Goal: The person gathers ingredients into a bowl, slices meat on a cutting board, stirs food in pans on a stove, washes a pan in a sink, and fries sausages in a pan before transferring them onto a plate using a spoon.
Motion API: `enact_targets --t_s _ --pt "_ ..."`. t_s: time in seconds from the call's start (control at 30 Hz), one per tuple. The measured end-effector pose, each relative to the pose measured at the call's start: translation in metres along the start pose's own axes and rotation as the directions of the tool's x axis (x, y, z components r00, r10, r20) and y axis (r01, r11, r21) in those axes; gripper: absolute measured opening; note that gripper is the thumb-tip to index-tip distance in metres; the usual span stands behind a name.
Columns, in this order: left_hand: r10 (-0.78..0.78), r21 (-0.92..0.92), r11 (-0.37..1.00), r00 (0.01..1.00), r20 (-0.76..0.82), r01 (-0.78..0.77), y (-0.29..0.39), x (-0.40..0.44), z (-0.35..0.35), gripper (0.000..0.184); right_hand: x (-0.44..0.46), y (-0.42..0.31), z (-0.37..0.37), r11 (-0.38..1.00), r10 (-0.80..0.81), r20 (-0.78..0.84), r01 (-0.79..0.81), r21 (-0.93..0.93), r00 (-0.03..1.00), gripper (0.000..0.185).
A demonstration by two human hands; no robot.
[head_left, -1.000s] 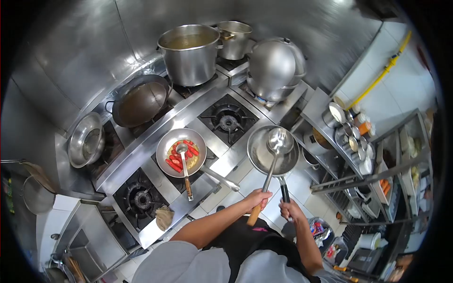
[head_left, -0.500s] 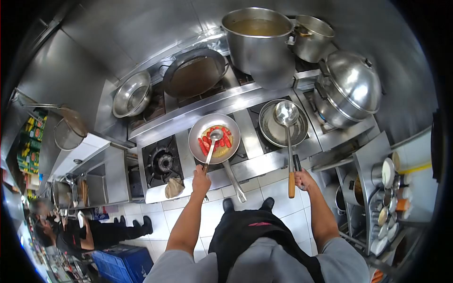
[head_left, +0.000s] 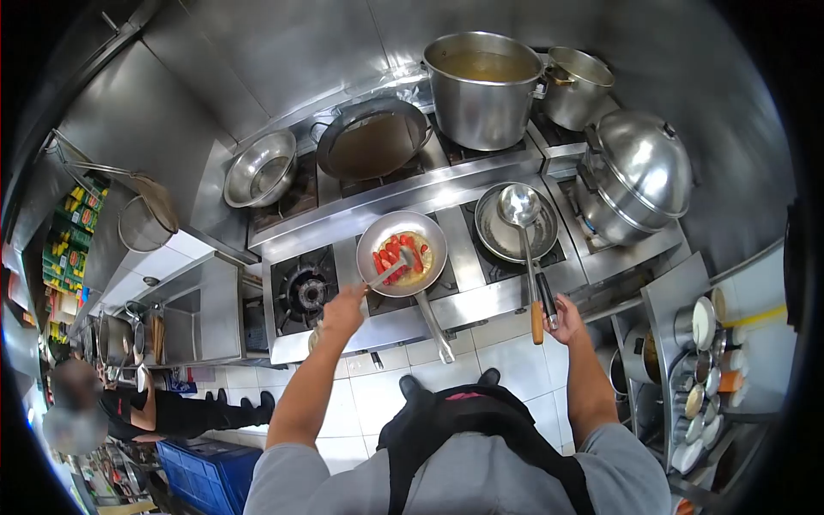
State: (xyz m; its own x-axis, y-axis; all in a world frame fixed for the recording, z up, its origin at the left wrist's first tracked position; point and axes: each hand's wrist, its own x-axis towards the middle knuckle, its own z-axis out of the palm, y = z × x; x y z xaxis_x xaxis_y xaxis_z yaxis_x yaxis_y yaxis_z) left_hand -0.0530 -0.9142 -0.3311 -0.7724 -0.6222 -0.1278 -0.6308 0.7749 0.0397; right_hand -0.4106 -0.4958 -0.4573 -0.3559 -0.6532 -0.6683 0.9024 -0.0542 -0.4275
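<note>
My left hand (head_left: pixel 343 311) is closed around the handle of a metal spoon (head_left: pixel 388 271). The spoon's head rests among red pieces of food (head_left: pixel 396 256) in yellowish liquid inside a frying pan (head_left: pixel 371 235) on the stove. My right hand (head_left: pixel 564 321) has its fingers apart beside the black handle (head_left: pixel 547 300) of a second pan (head_left: pixel 485 225); whether they touch it I cannot tell. A big ladle (head_left: pixel 519 206) lies across that second pan, its wooden handle (head_left: pixel 537 324) sticking out toward me.
Behind stand a large stockpot (head_left: pixel 479 107), a smaller pot (head_left: pixel 579 86), a wide dark pan (head_left: pixel 369 146) and a metal bowl (head_left: pixel 257 172). A domed steamer (head_left: pixel 639 172) sits at right. An uncovered burner (head_left: pixel 307 292) lies left. Another person (head_left: pixel 137 403) stands at far left near a blue crate (head_left: pixel 206 472).
My left hand and the spoon have swung leftward, tilting the spoon lower across the pan. My right hand's fingers have loosened from the black handle. The view has shifted slightly.
</note>
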Motion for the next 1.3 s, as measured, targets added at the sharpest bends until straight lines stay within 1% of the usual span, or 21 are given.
enact_targets --t_s 0.1,0.13,0.2,0.27,0.33,0.37,0.47,0.53,0.6,0.67,0.73,0.8,0.83,0.87,0.93,0.97,1.0,1.07,1.13,1.2,1.3 --pt "-0.022 0.072 0.997 1.0 -0.003 0.022 -0.025 -0.015 -0.035 0.042 -0.009 0.013 -0.005 0.995 -0.002 -0.109 0.013 0.101 0.994 0.05" --pt "-0.016 0.073 0.997 1.0 -0.005 0.016 -0.036 -0.019 -0.039 0.042 -0.015 0.02 -0.002 0.994 -0.007 -0.11 0.019 0.104 0.994 0.05" --pt "0.024 0.093 0.996 0.997 -0.074 -0.017 -0.052 -0.025 -0.045 0.04 -0.028 0.036 0.007 0.968 -0.038 -0.316 0.114 0.226 0.948 0.052" --pt "0.025 0.084 0.996 0.996 -0.085 -0.018 -0.051 -0.029 -0.051 0.038 0.01 0.083 -0.076 0.986 -0.104 -0.312 0.139 0.093 0.944 0.048" --pt "-0.007 0.174 0.985 1.0 0.006 0.006 -0.043 -0.032 -0.052 0.037 0.009 0.128 -0.094 0.998 0.012 -0.408 0.017 0.066 0.913 0.042" --pt "-0.01 0.169 0.986 1.0 0.001 0.01 -0.044 -0.031 -0.044 0.037 0.005 0.152 -0.104 0.998 0.058 -0.414 -0.051 0.029 0.909 0.039" --pt "-0.018 0.071 0.997 1.0 0.012 0.017 -0.043 -0.023 -0.005 0.037 -0.01 0.21 -0.126 0.96 0.195 -0.449 -0.262 -0.094 0.872 0.031" --pt "-0.127 -0.113 0.986 0.992 -0.018 0.124 -0.031 -0.022 0.012 0.035 -0.032 0.236 -0.117 0.911 0.148 -0.543 -0.328 -0.251 0.826 0.027" --pt "-0.165 -0.156 0.975 0.986 -0.025 0.159 -0.021 -0.021 0.024 0.034 -0.053 0.244 -0.106 0.832 0.17 -0.569 -0.427 -0.354 0.804 0.025" --pt "-0.222 -0.269 0.942 0.974 -0.05 0.201 -0.017 -0.017 0.033 0.034 -0.058 0.249 -0.107 0.831 0.171 -0.554 -0.421 -0.364 0.815 0.025" --pt "-0.21 -0.256 0.949 0.974 -0.082 0.183 -0.016 -0.015 0.021 0.034 -0.059 0.246 -0.104 0.832 0.171 -0.557 -0.422 -0.36 0.813 0.026" --pt "-0.195 -0.202 0.964 0.976 -0.097 0.173 -0.005 -0.02 -0.023 0.033 -0.055 0.24 -0.096 0.859 0.119 -0.521 -0.351 -0.372 0.845 0.027" --pt "-0.16 -0.206 0.97 0.976 -0.151 0.128 -0.006 -0.014 -0.023 0.033 -0.054 0.237 -0.09 0.863 0.104 -0.511 -0.332 -0.38 0.853 0.028" --pt "-0.163 -0.206 0.97 0.975 -0.149 0.13 -0.004 -0.007 -0.023 0.033 -0.051 0.234 -0.084 0.867 0.087 -0.498 -0.312 -0.389 0.863 0.028" --pt "-0.07 -0.15 0.988 0.985 -0.159 0.046 0.006 0.008 -0.019 0.037 -0.045 0.229 -0.07 0.851 0.086 -0.49 -0.32 -0.417 0.868 0.028" --pt "-0.061 -0.096 0.994 0.993 -0.096 0.051 0.01 0.017 -0.015 0.041 -0.043 0.226 -0.062 0.836 0.085 -0.483 -0.326 -0.441 0.872 0.028" --pt "-0.058 -0.095 0.994 0.993 -0.099 0.049 0.007 0.017 -0.012 0.041 -0.041 0.224 -0.054 0.838 0.083 -0.482 -0.323 -0.44 0.872 0.028" --pt "-0.001 -0.064 0.998 1.0 -0.019 0.0 0.001 0.013 -0.013 0.043 -0.044 0.216 -0.039 0.838 0.039 -0.479 -0.289 -0.462 0.877 0.026" --pt "0.028 -0.063 0.997 0.998 -0.053 -0.031 -0.023 0.002 -0.01 0.045 -0.05 0.21 -0.033 0.846 0.014 -0.47 -0.261 -0.465 0.882 0.023" --pt "-0.004 0.008 1.0 1.0 -0.025 0.004 -0.046 -0.011 -0.014 0.046 -0.056 0.212 -0.034 0.867 -0.018 -0.456 -0.214 -0.45 0.89 0.023" --pt "-0.014 -0.001 1.0 0.999 -0.038 0.014 -0.058 -0.022 -0.025 0.047 -0.068 0.228 -0.057 0.866 0.013 -0.524 -0.272 -0.421 0.852 0.024"
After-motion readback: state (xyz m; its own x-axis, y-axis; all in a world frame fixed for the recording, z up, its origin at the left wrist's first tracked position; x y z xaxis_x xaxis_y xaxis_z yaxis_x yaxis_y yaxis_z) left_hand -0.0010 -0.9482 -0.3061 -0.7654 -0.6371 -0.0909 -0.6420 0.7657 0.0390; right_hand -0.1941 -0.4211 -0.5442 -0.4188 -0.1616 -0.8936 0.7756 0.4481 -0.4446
